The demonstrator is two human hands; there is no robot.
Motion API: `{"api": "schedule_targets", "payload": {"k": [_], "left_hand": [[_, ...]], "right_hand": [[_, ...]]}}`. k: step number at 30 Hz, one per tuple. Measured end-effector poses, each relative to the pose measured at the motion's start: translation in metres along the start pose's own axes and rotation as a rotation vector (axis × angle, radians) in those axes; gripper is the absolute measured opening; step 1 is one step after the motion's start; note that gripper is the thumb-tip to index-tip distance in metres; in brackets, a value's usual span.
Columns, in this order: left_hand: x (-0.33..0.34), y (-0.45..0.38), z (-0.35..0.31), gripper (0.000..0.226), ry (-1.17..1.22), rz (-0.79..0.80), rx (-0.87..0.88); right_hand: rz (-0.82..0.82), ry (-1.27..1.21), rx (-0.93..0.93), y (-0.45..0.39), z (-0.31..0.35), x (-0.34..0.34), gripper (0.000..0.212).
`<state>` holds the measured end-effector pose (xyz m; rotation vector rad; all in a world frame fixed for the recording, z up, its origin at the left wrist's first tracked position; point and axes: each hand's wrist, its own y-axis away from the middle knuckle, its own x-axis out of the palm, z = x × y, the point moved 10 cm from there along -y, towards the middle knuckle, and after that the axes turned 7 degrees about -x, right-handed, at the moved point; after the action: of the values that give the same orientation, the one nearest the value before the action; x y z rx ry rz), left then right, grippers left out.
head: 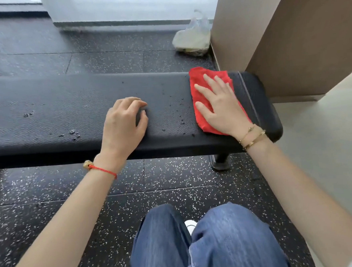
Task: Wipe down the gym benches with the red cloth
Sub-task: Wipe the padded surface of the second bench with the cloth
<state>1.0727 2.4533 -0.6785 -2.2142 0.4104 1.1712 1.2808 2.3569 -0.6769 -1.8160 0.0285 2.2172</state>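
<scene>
The red cloth (205, 99) is pressed flat under the right hand (219, 107), fingers spread, near the right end of the padded table (65, 112); such a flat palm is judged to spread pressure for a wiping stroke. The left hand (124, 124) is rested on the pad with fingers loosely curled, holding nothing (probably as a brace). Dark crumbs (74, 133) are scattered across the pad to the left, so most of the wiping seems not yet done. A beige pillar (288, 31) is set close behind the right end and may crowd the stroke; a plastic bag (193, 38) lies on the speckled floor (50, 194) beyond.
</scene>
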Motion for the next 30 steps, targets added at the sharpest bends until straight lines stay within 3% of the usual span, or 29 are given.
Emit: {"api": "schedule_targets", "payload": {"k": [4, 10, 16, 21, 24, 30], "left_hand": [[0.004, -0.001, 0.008, 0.027, -0.029, 0.015, -0.031], [0.006, 0.000, 0.014, 0.029, -0.021, -0.013, -0.041], [0.006, 0.000, 0.015, 0.028, 0.001, -0.026, -0.047], [0.005, 0.001, 0.017, 0.029, 0.007, -0.035, -0.047], [0.005, 0.001, 0.018, 0.030, 0.007, -0.034, -0.048], [0.006, 0.001, 0.018, 0.030, -0.002, -0.042, -0.051]], "right_hand": [[0.084, 0.039, 0.085, -0.004, 0.003, 0.021, 0.060], [0.039, 0.077, -0.003, 0.016, -0.002, 0.012, 0.059], [0.127, 0.055, 0.205, -0.030, -0.034, 0.025, 0.058], [0.106, 0.002, -0.005, -0.021, 0.030, 0.040, 0.057], [0.102, -0.015, -0.057, 0.003, 0.024, 0.034, 0.056], [0.112, 0.045, 0.218, -0.025, -0.027, 0.026, 0.055]]}}
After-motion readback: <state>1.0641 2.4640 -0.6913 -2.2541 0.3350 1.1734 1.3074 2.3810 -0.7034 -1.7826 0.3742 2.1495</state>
